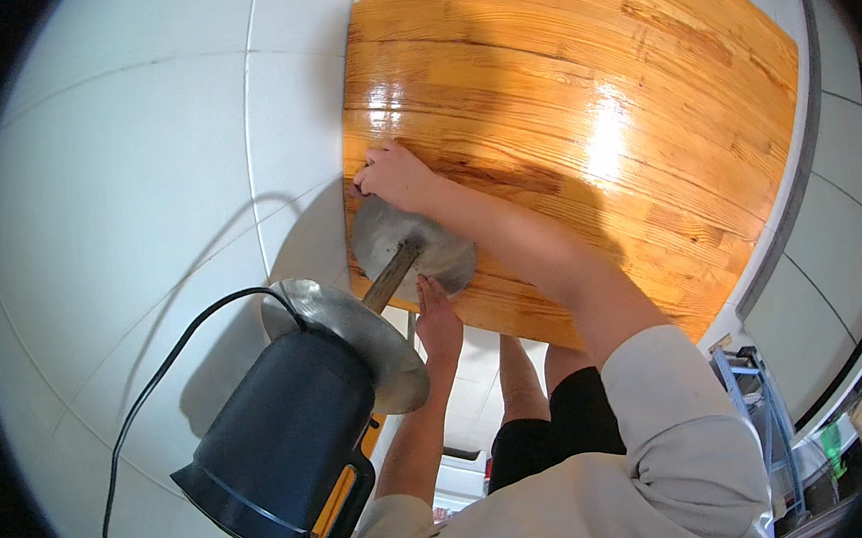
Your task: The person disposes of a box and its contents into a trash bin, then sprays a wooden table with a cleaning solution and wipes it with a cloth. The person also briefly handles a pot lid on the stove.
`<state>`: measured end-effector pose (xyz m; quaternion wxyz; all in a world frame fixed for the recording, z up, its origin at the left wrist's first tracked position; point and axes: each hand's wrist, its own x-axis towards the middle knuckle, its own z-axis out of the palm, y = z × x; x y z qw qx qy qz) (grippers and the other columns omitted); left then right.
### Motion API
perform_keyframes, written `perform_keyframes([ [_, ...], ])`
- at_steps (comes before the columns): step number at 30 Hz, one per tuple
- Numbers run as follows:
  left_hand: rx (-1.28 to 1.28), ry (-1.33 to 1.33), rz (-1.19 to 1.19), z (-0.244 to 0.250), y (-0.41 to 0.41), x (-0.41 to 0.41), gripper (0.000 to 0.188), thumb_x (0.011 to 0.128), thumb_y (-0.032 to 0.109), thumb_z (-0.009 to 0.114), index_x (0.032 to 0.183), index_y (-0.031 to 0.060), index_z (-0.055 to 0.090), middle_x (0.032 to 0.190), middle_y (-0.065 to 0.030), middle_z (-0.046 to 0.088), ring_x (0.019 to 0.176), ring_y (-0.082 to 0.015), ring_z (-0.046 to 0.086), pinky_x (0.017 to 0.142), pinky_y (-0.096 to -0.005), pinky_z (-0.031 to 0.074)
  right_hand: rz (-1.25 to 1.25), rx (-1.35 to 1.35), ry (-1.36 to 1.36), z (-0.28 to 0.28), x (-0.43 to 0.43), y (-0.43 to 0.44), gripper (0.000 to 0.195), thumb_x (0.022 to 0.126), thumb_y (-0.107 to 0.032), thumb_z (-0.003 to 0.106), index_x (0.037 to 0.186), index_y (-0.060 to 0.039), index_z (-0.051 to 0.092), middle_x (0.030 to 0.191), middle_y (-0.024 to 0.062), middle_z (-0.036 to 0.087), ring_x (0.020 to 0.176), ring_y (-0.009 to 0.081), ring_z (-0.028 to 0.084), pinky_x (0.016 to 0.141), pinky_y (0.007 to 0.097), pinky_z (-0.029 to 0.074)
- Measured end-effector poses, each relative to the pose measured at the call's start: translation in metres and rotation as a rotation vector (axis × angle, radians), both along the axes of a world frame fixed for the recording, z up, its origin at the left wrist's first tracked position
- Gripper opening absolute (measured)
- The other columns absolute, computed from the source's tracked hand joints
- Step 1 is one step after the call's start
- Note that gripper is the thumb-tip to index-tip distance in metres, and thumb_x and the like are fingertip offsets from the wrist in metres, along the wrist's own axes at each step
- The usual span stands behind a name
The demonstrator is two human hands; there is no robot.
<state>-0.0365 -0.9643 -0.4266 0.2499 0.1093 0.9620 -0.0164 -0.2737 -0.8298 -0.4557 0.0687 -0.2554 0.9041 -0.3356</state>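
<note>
A stand rests at the table's near left corner. It has a round metal base disc point(376, 235), a wooden post point(393, 278) and an upper metal disc point(400, 368). On the upper disc sits a dark electric kettle point(285, 429) with its handle towards me, its black cord point(155, 378) looping out over the left side. My left hand point(441, 321) lays its straight fingers on the near part of the base disc. Beyond the disc, my right hand point(398, 177) is down by the wall with bent fingers. Something small and dark shows at its fingertips, too hidden to name.
The glossy wooden tabletop point(540, 111) meets a white tiled wall point(155, 176) on the left. A pale ledge with a grey strip point(795, 221) borders its right side. A blue metal ladder point(760, 418) stands at lower right. My legs point(521, 382) are below the near edge.
</note>
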Motion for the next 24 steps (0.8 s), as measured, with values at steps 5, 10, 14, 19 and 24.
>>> perform_keyframes([
  [5, -0.036, -0.056, 0.022, 0.004, -0.003, 0.001, 0.055, 0.082, -0.001, 0.051, 0.135, -0.0098, 0.037, 0.142, -0.0274, 0.036, 0.133, -0.0338, 0.038, 0.091, -0.0347, 0.051, -0.074, -0.056, 0.156, 0.002, 0.062, 0.074, 0.020, 0.078, -0.017, 0.059, 0.092, -0.0233, 0.072, 0.101, -0.0106, 0.063, 0.100, 0.0182, 0.052, 0.091, 0.0357, 0.038],
  [10, -0.028, 0.014, -0.034, -0.002, -0.009, 0.008, 0.056, 0.082, 0.000, 0.054, 0.135, -0.0091, 0.038, 0.142, -0.0269, 0.036, 0.129, -0.0338, 0.043, 0.091, -0.0329, 0.051, 0.050, 0.129, 0.014, 0.008, 0.195, 0.179, 0.021, 0.079, -0.021, 0.057, 0.093, -0.0247, 0.072, 0.121, -0.0179, 0.058, 0.102, 0.0171, 0.049, 0.092, 0.0338, 0.035],
  [14, 0.012, -0.021, 0.012, 0.007, -0.005, 0.003, 0.058, 0.080, -0.001, 0.054, 0.134, -0.0103, 0.038, 0.141, -0.0275, 0.037, 0.130, -0.0343, 0.043, 0.092, -0.0345, 0.050, 0.234, 0.145, 0.101, 0.009, 0.219, 0.214, 0.018, 0.078, -0.025, 0.059, 0.091, -0.0230, 0.071, 0.127, -0.0124, 0.057, 0.103, 0.0188, 0.049, 0.086, 0.0349, 0.039],
  [19, 0.042, 0.099, -0.087, -0.005, -0.016, 0.009, 0.059, 0.078, -0.002, 0.055, 0.134, -0.0105, 0.038, 0.141, -0.0278, 0.037, 0.129, -0.0343, 0.043, 0.090, -0.0338, 0.052, 0.141, 0.007, -0.367, 0.019, 0.075, 0.206, 0.023, 0.088, -0.015, 0.056, 0.106, -0.0187, 0.070, 0.086, 0.0048, 0.068, 0.075, 0.0225, 0.057, 0.070, 0.0347, 0.046],
  [24, 0.011, 0.077, -0.056, 0.006, -0.002, 0.001, 0.058, 0.078, -0.003, 0.054, 0.134, -0.0092, 0.039, 0.141, -0.0269, 0.038, 0.129, -0.0333, 0.044, 0.090, -0.0323, 0.052, -0.721, 0.234, 0.796, 0.016, -0.070, 0.272, 0.013, 0.090, -0.009, 0.054, 0.093, -0.0066, 0.067, 0.065, 0.0107, 0.061, 0.047, 0.0201, 0.046, 0.055, 0.0343, 0.047],
])
